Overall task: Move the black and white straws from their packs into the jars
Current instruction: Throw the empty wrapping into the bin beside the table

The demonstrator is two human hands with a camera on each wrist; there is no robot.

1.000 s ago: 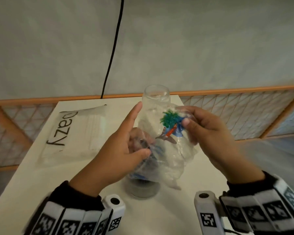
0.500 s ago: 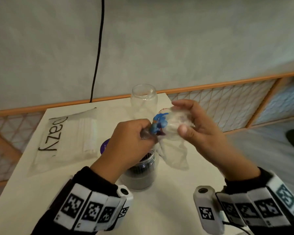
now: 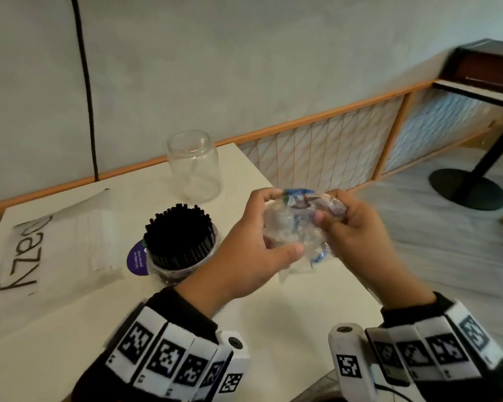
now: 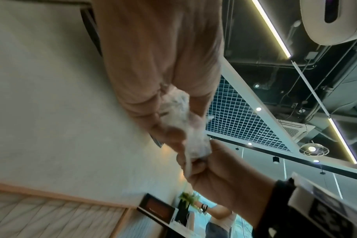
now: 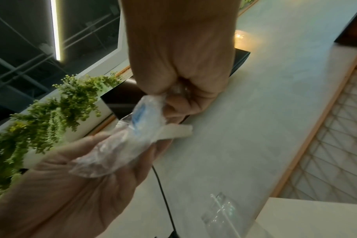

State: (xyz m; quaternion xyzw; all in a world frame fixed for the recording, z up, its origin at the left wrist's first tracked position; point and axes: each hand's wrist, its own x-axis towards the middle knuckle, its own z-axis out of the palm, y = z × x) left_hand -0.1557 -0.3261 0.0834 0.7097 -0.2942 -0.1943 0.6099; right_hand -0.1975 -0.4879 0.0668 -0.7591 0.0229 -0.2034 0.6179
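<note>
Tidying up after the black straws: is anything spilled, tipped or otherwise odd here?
Nothing spilled. The black straws stand in their jar, the empty jar is upright, and the white pack lies flat on the table. Both hands grip a crumpled empty wrapper.

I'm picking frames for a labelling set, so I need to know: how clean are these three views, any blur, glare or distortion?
Head view: wide-angle bending of the wall rail, slight motion smear at the edges; the jar of black straws reads sharp. Left wrist view: the crumpled plastic pack is smeared, and the ceiling light strips flare. Right wrist view: the hanging plant is motion-blurred, and the right hand up close looks soft.
</note>
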